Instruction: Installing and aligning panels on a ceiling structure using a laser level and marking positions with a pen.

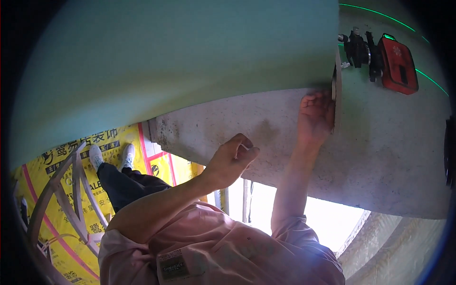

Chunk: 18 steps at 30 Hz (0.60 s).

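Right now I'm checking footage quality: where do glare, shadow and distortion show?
Head view: the bright opening is blown out white; head view: dark shadow sits just above the right hand; head view: fisheye distortion curves the lower edge of the pale green board; the picture's corners fall to black.

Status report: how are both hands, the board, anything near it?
Right hand at pale green board, lower right corner. Left hand half-curled, contents unclear. Red device beyond board's right edge.
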Each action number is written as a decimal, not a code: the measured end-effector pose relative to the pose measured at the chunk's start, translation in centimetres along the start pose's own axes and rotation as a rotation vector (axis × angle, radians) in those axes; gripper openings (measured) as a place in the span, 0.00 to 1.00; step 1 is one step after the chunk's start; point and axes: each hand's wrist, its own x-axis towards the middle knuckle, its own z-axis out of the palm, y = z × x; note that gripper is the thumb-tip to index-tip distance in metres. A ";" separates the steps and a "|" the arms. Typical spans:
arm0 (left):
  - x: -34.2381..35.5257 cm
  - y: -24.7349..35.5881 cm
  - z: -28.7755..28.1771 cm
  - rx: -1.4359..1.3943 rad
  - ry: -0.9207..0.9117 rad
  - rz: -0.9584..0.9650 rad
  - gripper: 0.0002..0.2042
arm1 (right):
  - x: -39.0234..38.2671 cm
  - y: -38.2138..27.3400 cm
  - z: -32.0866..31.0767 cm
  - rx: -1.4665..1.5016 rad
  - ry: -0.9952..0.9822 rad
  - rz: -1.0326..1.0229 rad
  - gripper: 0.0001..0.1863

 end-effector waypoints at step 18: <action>-3.5 0.7 -3.3 0.282 0.133 0.055 0.06 | 0.7 1.7 1.2 -0.155 0.070 -0.093 0.11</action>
